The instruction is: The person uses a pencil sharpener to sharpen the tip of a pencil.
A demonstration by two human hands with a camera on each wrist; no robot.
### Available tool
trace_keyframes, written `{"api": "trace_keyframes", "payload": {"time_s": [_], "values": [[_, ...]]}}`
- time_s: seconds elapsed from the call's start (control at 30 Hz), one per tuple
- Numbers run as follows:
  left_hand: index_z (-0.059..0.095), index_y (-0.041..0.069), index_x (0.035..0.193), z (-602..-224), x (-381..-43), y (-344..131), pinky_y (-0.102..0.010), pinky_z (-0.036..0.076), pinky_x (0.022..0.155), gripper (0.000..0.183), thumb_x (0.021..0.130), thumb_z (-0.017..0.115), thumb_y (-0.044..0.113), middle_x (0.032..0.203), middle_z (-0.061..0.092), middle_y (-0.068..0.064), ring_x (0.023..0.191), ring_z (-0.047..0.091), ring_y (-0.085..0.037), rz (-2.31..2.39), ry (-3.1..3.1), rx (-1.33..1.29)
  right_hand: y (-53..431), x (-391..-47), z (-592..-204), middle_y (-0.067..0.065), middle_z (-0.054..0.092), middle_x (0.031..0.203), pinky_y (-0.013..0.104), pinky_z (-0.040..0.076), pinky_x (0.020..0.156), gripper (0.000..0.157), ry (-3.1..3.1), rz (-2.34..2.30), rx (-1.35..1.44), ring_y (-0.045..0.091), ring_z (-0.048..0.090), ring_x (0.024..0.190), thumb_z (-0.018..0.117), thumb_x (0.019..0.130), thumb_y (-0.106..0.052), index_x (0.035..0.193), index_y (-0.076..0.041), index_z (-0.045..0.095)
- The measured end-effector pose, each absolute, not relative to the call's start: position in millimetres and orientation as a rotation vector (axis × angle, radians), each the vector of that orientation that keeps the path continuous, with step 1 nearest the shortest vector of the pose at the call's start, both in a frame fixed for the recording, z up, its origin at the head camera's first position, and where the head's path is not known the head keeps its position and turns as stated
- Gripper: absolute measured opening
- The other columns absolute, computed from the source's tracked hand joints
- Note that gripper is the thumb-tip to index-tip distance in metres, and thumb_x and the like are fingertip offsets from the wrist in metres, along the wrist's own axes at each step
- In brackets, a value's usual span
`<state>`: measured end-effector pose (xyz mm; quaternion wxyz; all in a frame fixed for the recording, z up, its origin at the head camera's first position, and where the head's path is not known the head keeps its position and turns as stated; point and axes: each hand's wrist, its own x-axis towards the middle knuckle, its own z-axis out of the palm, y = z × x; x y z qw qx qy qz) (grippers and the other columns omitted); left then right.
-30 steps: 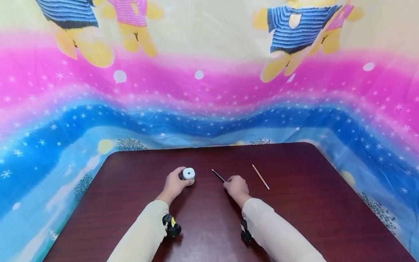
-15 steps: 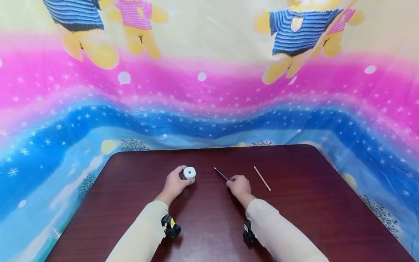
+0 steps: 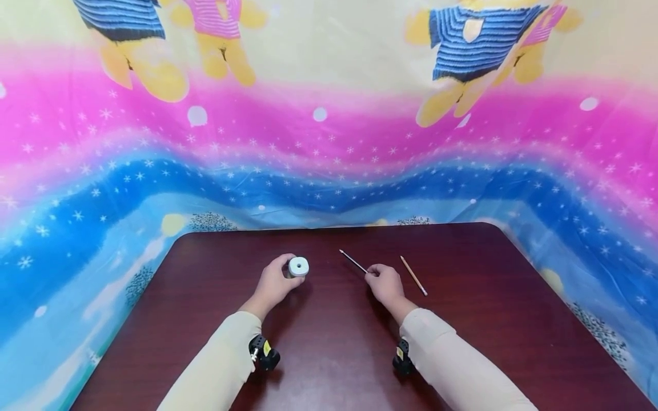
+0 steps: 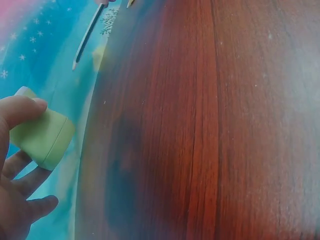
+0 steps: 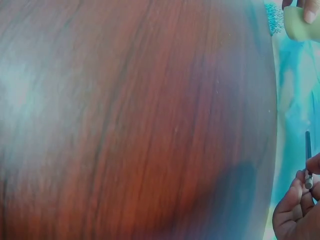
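Observation:
My left hand [image 3: 271, 285] grips a small pencil sharpener [image 3: 299, 266] between thumb and fingers. Its white top with a dark round hole faces up in the head view; the left wrist view shows its light green body [image 4: 44, 137]. To the right, my right hand [image 3: 386, 283] pinches a dark pencil [image 3: 353, 261] near its rear end. That pencil slants away to the left, pale tip foremost, a short gap from the sharpener. In the right wrist view its blunt end [image 5: 308, 184] shows among the fingers [image 5: 287, 210]. Both hands are raised over the table.
A second, light wood-coloured pencil [image 3: 413, 275] with a white end lies right of my right hand. The dark red-brown table [image 3: 329, 342] ends at a patterned cloth [image 3: 319, 165] hung behind and along both sides. A black wrist camera [image 3: 264, 352] sits at each sleeve.
My right hand has shifted a little right and upward with the dark pencil. My left hand keeps the sharpener with a slight lift. The light pencil stays put; the head view has shifted slightly.

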<state>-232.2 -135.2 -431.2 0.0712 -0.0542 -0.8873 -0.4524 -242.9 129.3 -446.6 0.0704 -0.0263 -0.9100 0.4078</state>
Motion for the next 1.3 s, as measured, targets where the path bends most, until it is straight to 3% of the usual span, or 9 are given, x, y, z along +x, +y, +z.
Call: {"api": "trace_keyframes", "payload": {"time_s": [0.3,0.53,0.87,1.0,1.13,1.3], "values": [[0.058,0.005,0.124,-427,-228,-137,-0.049,0.045,0.095,0.054,0.075,0.081,0.008,0.115,0.059,-0.014,0.108,0.056,-0.030,-1.262,-2.664,-0.227,139,-241,-441,0.012,0.069,0.098,0.039,0.047,0.077,0.016,-2.737,1.201,-0.015,0.024,0.058,0.083,0.060,0.093,-0.011,0.102,-0.002,0.069],[0.061,0.007,0.120,-423,-223,-135,-0.050,0.045,0.091,0.051,0.073,0.081,0.007,0.111,0.058,-0.012,0.104,0.054,-0.030,-1.208,-2.648,-0.282,147,-239,-436,0.012,0.068,0.093,0.040,0.048,0.076,0.014,-2.698,1.173,0.090,0.024,0.060,0.084,0.062,0.092,-0.007,0.101,0.001,0.069],[0.063,0.009,0.118,-420,-216,-133,-0.046,0.045,0.086,0.051,0.070,0.081,0.009,0.109,0.058,-0.009,0.101,0.052,-0.028,-1.128,-2.647,-0.336,157,-230,-427,0.013,0.066,0.101,0.043,0.048,0.080,0.016,-2.723,1.081,0.253,0.026,0.059,0.092,0.062,0.093,-0.009,0.105,0.000,0.068],[0.062,0.009,0.120,-418,-212,-131,-0.045,0.048,0.083,0.052,0.071,0.081,0.008,0.112,0.055,-0.010,0.096,0.055,-0.027,-1.139,-2.667,-0.332,162,-226,-423,0.013,0.068,0.102,0.047,0.043,0.097,0.017,-2.723,1.044,0.311,0.028,0.062,0.097,0.062,0.093,-0.010,0.106,-0.001,0.068],[0.062,0.009,0.121,-417,-208,-129,-0.045,0.049,0.082,0.053,0.071,0.081,0.008,0.112,0.053,-0.010,0.096,0.054,-0.027,-1.115,-2.668,-0.364,166,-222,-420,0.013,0.068,0.100,0.048,0.027,0.112,0.015,-2.697,1.042,0.366,0.029,0.063,0.099,0.064,0.092,-0.008,0.105,-0.001,0.068],[0.062,0.008,0.122,-415,-206,-127,-0.042,0.048,0.079,0.055,0.071,0.082,0.008,0.110,0.054,-0.009,0.094,0.053,-0.026,-1.065,-2.661,-0.408,170,-218,-418,0.011,0.067,0.096,0.044,0.024,0.115,0.014,-2.662,1.067,0.407,0.029,0.064,0.096,0.065,0.090,-0.004,0.102,0.000,0.069]]}}
